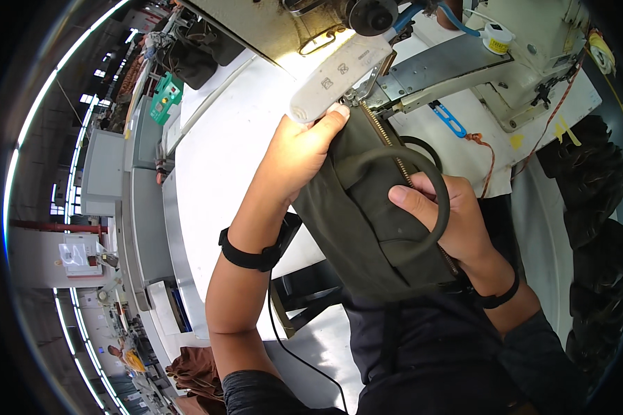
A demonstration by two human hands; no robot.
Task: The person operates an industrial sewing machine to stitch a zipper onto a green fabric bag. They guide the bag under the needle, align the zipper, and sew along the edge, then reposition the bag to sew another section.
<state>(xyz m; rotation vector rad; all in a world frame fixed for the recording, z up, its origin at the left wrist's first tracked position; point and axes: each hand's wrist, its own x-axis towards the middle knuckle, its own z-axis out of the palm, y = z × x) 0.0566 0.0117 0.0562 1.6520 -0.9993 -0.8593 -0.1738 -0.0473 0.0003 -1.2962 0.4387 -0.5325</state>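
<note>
A dark olive fabric bag (353,228) with a brass-toothed zipper (387,138) and a rounded carry handle (432,232) lies across my lap and up to the sewing machine (436,69). My left hand (301,152) grips the bag's far end, thumb on top, right beside the needle area and under the machine's pale lamp-lit cover (336,76). Its other fingers are hidden behind the fabric. My right hand (453,218) is closed on the bag near the zipper's middle, reaching through the loop of the handle.
Blue-handled thread snips (450,121) on an orange cord lie on the white table (221,152) right of the bag. Dark bag pieces (599,256) are heaped along the right. Brown fabric (197,373) sits at lower left; a green box (166,98) stands at far left.
</note>
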